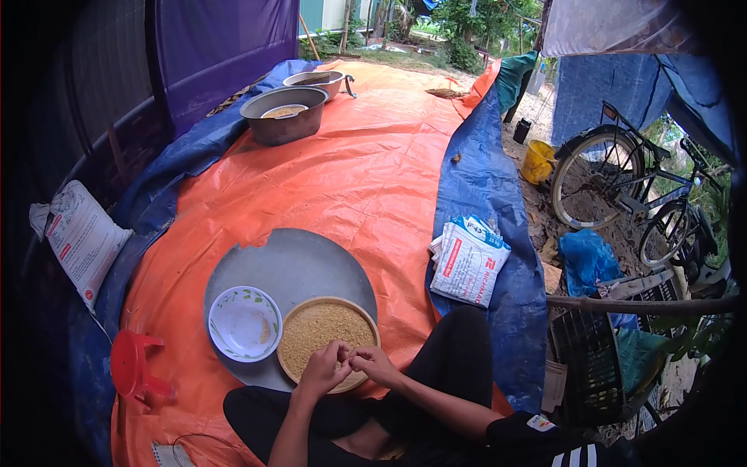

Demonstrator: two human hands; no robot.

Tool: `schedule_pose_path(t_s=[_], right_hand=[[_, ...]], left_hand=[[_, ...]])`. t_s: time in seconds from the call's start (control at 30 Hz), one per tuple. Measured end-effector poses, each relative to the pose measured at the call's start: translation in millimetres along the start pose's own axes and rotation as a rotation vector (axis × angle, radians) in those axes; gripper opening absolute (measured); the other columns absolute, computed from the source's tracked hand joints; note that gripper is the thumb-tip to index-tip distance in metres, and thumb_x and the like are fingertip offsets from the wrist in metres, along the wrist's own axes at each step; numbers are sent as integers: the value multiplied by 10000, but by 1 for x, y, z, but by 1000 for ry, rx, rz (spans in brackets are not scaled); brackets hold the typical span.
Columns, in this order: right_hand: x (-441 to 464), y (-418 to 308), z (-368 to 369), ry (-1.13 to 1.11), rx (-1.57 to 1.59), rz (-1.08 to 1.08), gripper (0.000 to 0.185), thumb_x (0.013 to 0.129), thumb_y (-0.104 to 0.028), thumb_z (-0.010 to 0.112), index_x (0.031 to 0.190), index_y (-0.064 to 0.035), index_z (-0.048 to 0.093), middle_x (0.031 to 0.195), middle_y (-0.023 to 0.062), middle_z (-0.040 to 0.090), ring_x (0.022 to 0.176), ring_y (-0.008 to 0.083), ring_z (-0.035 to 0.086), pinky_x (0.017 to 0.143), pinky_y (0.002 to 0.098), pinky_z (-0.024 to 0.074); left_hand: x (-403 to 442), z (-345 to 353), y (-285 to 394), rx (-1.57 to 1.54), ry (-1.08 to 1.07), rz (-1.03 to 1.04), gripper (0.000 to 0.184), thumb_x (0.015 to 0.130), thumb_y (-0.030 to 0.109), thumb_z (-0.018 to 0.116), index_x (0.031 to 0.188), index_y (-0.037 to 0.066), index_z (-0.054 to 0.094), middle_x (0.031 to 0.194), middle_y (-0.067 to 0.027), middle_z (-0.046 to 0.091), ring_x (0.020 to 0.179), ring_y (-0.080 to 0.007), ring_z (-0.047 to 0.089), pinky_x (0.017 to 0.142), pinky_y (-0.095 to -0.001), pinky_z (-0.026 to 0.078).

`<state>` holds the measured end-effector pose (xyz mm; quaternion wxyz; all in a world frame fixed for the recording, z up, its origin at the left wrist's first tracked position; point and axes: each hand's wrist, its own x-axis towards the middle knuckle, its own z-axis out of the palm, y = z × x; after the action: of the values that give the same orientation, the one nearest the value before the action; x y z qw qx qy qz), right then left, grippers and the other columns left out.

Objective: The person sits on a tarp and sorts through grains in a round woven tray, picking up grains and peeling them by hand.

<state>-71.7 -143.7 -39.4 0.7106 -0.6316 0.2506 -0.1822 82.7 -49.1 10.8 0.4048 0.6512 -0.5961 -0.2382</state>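
My left hand (pixel 327 369) and my right hand (pixel 374 365) meet over the near edge of a round, shallow tray (pixel 285 330) with a light brown rim. Both have their fingers drawn together in a pinch, the fingertips almost touching. Whatever lies between them is too small to make out. Yellowish-brown grain (pixel 320 325) fills the tray. Just to its left stands a white bowl (pixel 236 319) with a green leaf pattern and a few grains inside. Tray and bowl both rest on a large grey round sheet (pixel 289 261).
An orange tarp (pixel 366 179) covers the ground, with blue tarp (pixel 486 175) along its sides. Folded printed sacks (pixel 471 265) lie to the right, a red stool (pixel 138 366) and a white sack (pixel 84 241) to the left. Large basins (pixel 284 128) stand farther back; a bicycle (pixel 622 183) is at right.
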Motion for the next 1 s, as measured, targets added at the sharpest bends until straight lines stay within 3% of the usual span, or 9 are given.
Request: schedule_pose_path(t_s=[0.37, 0.83, 1.0], right_hand=[[0, -3, -1, 58, -38, 29, 213, 920, -159, 570, 835, 8, 669, 747, -5, 607, 721, 67, 556, 669, 240, 455], [1, 0, 0, 89, -189, 27, 185, 888, -151, 619, 894, 10, 709, 752, 7, 639, 719, 72, 585, 668, 247, 483], [1, -1, 3, 119, -208, -13, 237, 836, -194, 612, 871, 12, 721, 660, 33, 604, 639, 90, 558, 595, 283, 451]], left_hand=[[1, 11, -2, 87, 26, 40, 268, 812, 49, 679, 1041, 10, 547, 862, -179, 654, 813, -354, 673, 730, -452, 541], [3, -1, 0, 42, 31, 87, 206, 800, 40, 705, 983, 28, 611, 876, -150, 672, 812, -311, 691, 723, -408, 560], [1, 1, -2, 76, 17, 91, 199, 802, 49, 703, 979, 30, 612, 869, -147, 672, 817, -317, 690, 731, -415, 557]])
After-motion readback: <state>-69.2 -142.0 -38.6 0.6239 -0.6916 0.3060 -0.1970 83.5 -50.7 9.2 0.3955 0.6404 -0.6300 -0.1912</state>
